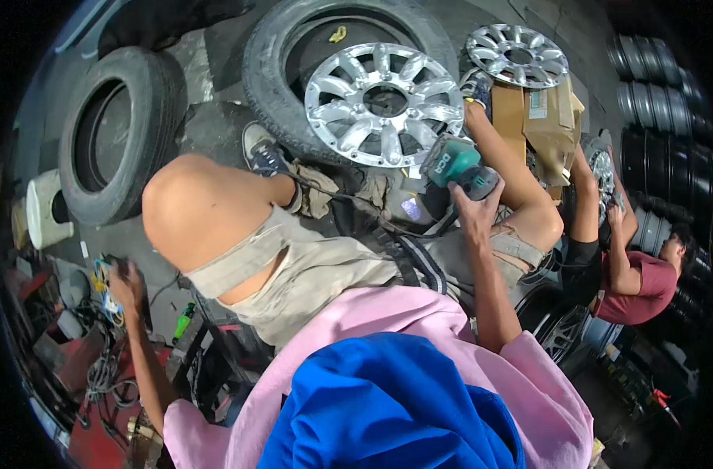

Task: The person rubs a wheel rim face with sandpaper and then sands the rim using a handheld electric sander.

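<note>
My right hand [479, 205] is wrapped round the rear of a green and black handheld power sander [455, 161] marked DCA, its cord trailing back across my lap. The sander's square front end is beside the lower right rim of a silver multi-spoke wheel rim [344, 109]. That rim lies tilted on a large tire [272, 86]. Low at the left, my left hand [125, 288] reaches down with curled fingers at a small blue, yellow and white item [102, 277]. Shadow hides what its fingers hold.
Another tire [79, 148] leans at the left beside a white container [47, 211]. A second silver rim [520, 56] rests atop cardboard boxes [550, 117]. A co-worker in a maroon shirt [641, 289] handles another rim at the right, near stacked rims [669, 164]. Cables [110, 375] and a green bottle [184, 320] lie lower left.
</note>
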### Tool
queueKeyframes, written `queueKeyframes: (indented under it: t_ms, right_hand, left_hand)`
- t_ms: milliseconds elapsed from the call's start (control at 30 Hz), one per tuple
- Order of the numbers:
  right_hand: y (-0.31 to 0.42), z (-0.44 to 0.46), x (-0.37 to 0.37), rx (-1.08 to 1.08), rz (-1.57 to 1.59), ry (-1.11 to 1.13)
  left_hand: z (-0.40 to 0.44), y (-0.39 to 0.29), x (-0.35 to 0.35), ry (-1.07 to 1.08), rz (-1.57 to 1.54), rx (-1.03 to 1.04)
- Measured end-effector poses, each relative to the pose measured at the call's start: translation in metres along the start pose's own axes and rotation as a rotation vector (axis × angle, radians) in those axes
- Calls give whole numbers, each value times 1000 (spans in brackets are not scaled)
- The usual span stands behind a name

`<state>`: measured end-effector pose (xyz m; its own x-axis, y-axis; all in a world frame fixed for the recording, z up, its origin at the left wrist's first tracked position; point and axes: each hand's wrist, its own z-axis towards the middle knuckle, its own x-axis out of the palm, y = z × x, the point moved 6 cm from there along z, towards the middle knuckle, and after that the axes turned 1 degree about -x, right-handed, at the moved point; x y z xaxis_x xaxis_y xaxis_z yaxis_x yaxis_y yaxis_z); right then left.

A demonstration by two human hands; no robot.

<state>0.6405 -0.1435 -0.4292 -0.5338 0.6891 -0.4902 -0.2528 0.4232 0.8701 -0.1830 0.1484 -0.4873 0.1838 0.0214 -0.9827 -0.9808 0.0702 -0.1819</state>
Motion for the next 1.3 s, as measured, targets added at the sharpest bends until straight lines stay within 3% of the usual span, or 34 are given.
queueKeyframes:
  t_ms: [33,67,133,167,200,300,333,367,433,467,533,633,900,1000,1067,1133,1300]
  right_hand:
    - [6,-3,2,-3,4,-14]
    - [12,-5,4,-33,-2,-24]
    - [12,-4,1,-69,-1,-47]
    - [11,-4,0,-189,-132,-53]
    - [13,-3,1,-307,-263,-58]
    - [14,-2,1,-287,-211,-89]
    - [15,-1,0,-274,-147,-95]
    - [22,-1,-2,-292,-188,-92]
    - [30,-2,-6,-311,-205,-89]
    - [34,-3,-6,-330,-230,-77]
    - [33,-4,-8,-344,-221,-107]
    - [23,-2,-9,-301,-229,-26]
    - [7,-11,-4,-154,-187,54]
    - [-6,-19,2,-308,-287,26]
    - [-10,-20,2,-279,-249,33]
    - [-14,-19,6,-233,-319,82]
    - [1,-17,3,-349,-303,46]
  left_hand:
    - [38,-106,-49,30,-287,-88]
    - [68,-172,-84,-158,-156,91]
    - [103,-314,-149,-181,-287,161]
    - [108,-377,-164,-198,-518,286]
    - [96,-456,-184,-152,-537,486]
    - [52,-616,-160,422,-679,806]
    - [36,-654,-134,544,-653,1013]
    - [16,-685,-103,728,-617,1040]
    - [-20,-729,-37,868,-707,1118]
    - [-37,-747,-6,943,-720,1117]
    - [-67,-766,54,1385,-940,614]
    - [-83,-780,78,1522,-995,496]
    - [-85,-783,86,1624,-822,512]
    - [-92,-777,97,1673,-775,433]
    - [-96,-776,107,1709,-785,370]
    - [-96,-777,102,1691,-765,400]
    - [-93,-782,112,1720,-811,432]
